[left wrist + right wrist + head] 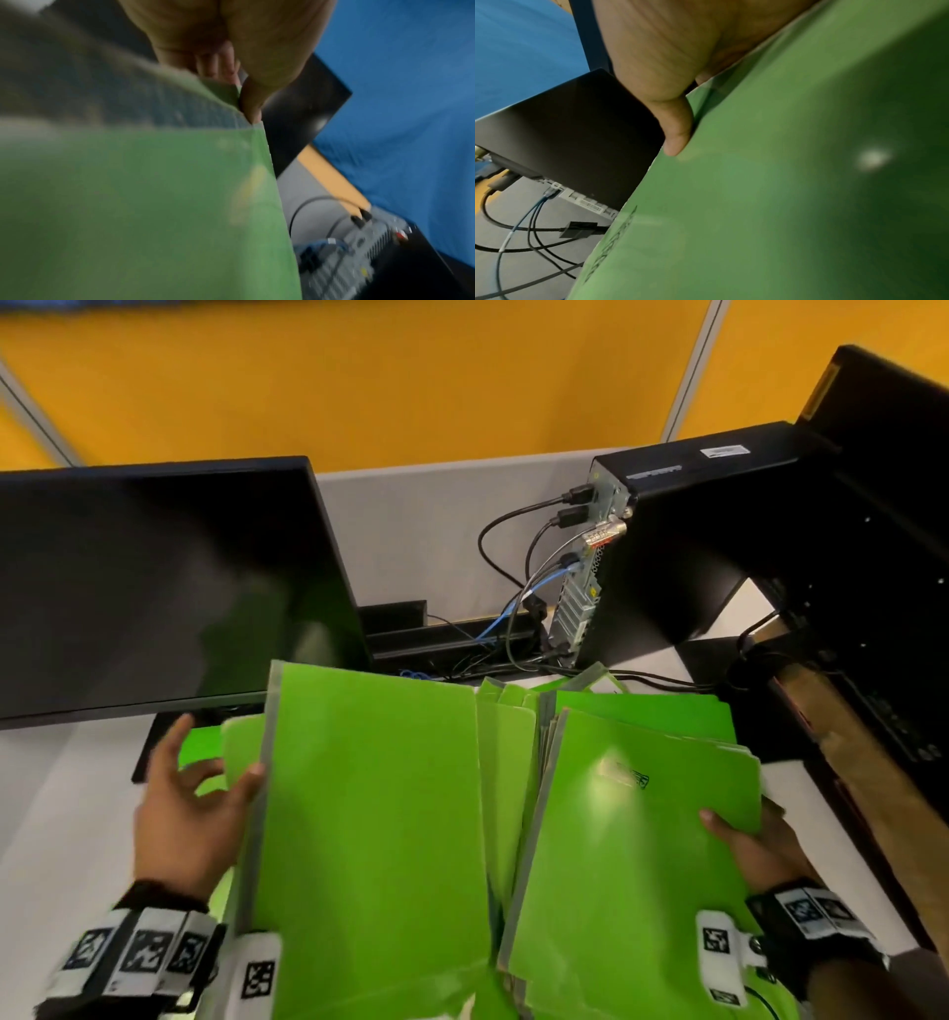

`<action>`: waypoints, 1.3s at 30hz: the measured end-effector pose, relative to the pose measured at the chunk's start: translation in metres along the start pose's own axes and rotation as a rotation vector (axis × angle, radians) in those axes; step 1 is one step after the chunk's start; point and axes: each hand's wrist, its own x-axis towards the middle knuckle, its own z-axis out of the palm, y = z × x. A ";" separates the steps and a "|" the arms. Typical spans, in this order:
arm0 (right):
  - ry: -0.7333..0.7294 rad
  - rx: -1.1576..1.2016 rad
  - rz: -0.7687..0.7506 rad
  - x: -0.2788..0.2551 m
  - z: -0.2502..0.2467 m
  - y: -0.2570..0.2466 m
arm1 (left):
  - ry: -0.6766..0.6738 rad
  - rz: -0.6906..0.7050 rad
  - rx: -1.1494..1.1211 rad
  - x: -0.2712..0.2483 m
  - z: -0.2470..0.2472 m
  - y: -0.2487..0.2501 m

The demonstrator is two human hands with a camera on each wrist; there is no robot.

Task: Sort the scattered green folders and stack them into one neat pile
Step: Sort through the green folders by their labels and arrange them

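Two bunches of green folders are held up over the desk in the head view. The left bunch (pixel 375 814) has a grey spine along its left edge; my left hand (pixel 205 793) holds that edge, thumb on the front and fingers spread behind. In the left wrist view, the thumb (pixel 257 91) pinches a green folder (pixel 154 203) at its corner. The right bunch (pixel 626 839), with a printed emblem on top, is gripped at its right edge by my right hand (pixel 755 850). In the right wrist view, the thumb (pixel 677 130) lies on the green cover (pixel 782 182). More folders fan out between and behind both bunches.
A black monitor (pixel 154 588) stands at the back left on the white desk (pixel 51 814). A black computer tower (pixel 683 546) with several cables (pixel 513 588) stands at the back right. Another dark screen back (pixel 883 557) fills the right side. Yellow partitions rise behind.
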 end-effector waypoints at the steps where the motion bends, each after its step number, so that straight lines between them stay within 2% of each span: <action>1: -0.002 0.001 -0.010 0.001 0.001 -0.001 | 0.059 0.006 0.023 0.005 -0.012 0.005; 4: -0.009 0.026 -0.027 0.002 0.003 -0.007 | 0.048 -0.037 0.112 0.015 -0.034 0.014; 6: -0.028 0.040 -0.052 0.000 0.006 -0.015 | 0.000 -0.047 0.057 0.014 -0.038 0.020; 8: -0.043 0.043 -0.070 -0.003 0.012 -0.023 | -0.002 0.013 -0.005 0.009 -0.038 0.038; 12: -0.052 -0.005 -0.067 -0.009 0.020 -0.035 | -0.066 0.230 -0.139 -0.010 -0.038 0.095; 17: -0.062 0.000 -0.039 -0.011 0.023 -0.035 | -0.203 0.577 -0.035 -0.052 -0.014 0.143; 20: -0.066 0.009 -0.024 -0.011 0.022 -0.037 | -0.293 0.700 -0.003 -0.079 0.012 0.161; 21: -0.071 0.011 -0.016 -0.011 0.022 -0.036 | -0.359 0.701 0.008 -0.088 0.021 0.163; 24: -0.070 0.043 0.006 -0.010 0.023 -0.033 | -0.698 0.656 0.060 -0.118 0.053 0.158; 26: -0.064 0.057 0.008 -0.009 0.025 -0.030 | -0.866 0.622 0.102 -0.137 0.073 0.151; 29: -0.053 0.065 0.009 -0.008 0.027 -0.027 | -1.074 0.445 0.074 -0.149 0.091 0.139; 31: -0.050 0.069 0.012 -0.007 0.027 -0.025 | -1.201 0.287 -0.085 -0.148 0.094 0.139; 32: -0.051 0.061 0.013 -0.007 0.027 -0.023 | -1.178 0.224 -0.197 -0.144 0.091 0.140; 33: -0.051 0.055 0.012 -0.006 0.028 -0.022 | -1.092 0.195 -0.275 -0.138 0.088 0.139; 35: -0.063 0.057 0.012 -0.006 0.027 -0.020 | -0.802 0.253 -0.201 -0.119 0.078 0.134; 36: -0.064 0.058 0.025 -0.005 0.028 -0.020 | -0.705 0.290 -0.111 -0.110 0.071 0.132; 37: -0.060 0.062 0.033 -0.005 0.028 -0.020 | -0.678 0.308 -0.026 -0.103 0.062 0.130; 39: -0.063 0.054 0.035 -0.005 0.028 -0.021 | -0.725 0.343 0.181 -0.090 0.044 0.121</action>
